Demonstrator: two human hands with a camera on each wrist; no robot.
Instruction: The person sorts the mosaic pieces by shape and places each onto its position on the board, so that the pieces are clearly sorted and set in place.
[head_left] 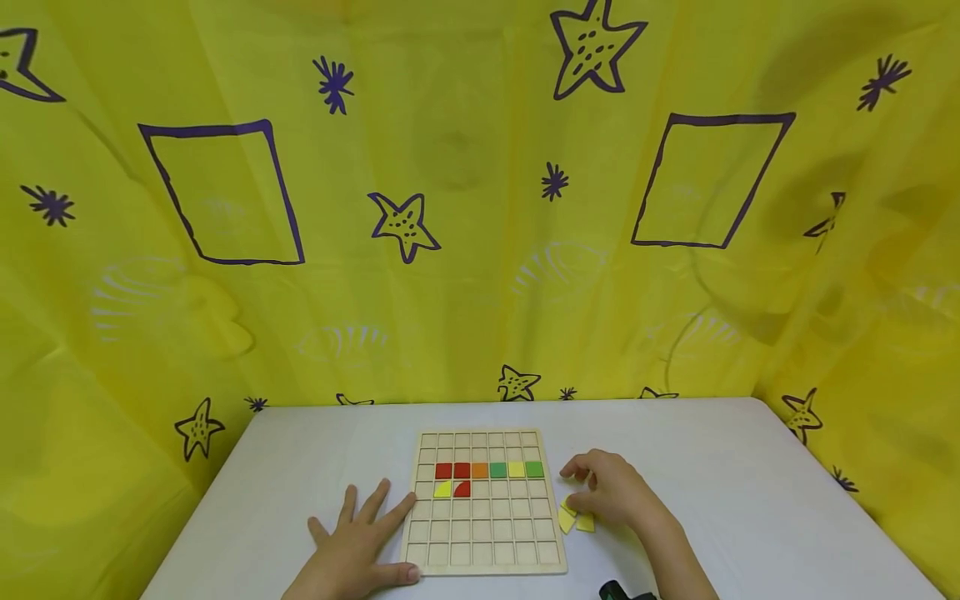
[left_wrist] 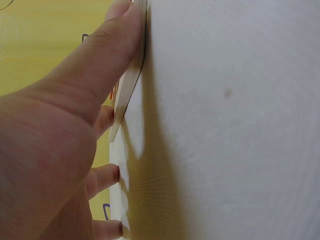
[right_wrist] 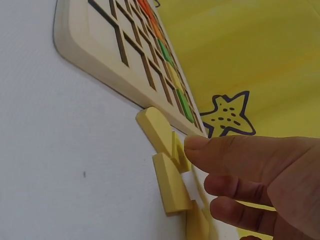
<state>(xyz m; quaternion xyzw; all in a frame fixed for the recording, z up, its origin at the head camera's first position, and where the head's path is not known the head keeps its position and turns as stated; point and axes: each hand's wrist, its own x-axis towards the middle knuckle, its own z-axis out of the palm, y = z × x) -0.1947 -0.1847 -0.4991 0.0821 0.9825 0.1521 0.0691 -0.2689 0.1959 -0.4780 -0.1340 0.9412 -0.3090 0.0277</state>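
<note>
A wooden grid board (head_left: 481, 570) lies on the table with a row of coloured square tiles (head_left: 480, 471). Below that row sit a yellow piece (head_left: 443, 489) and a red piece (head_left: 462, 489), each with a curved edge. My left hand (head_left: 352, 552) is spread beside the board, its thumb and index finger touching the left edge. To the right of the board, my right hand (head_left: 615, 492) hovers over several loose yellow pieces (right_wrist: 172, 185). Its thumb is at one of them; whether it touches is unclear. Thumb and index finger stand apart with nothing seen between them.
A white table (head_left: 787, 517) carries the board. Behind it hangs a yellow curtain (head_left: 480, 300) with starfish drawings. A dark object (head_left: 615, 591) lies at the front edge near the right forearm.
</note>
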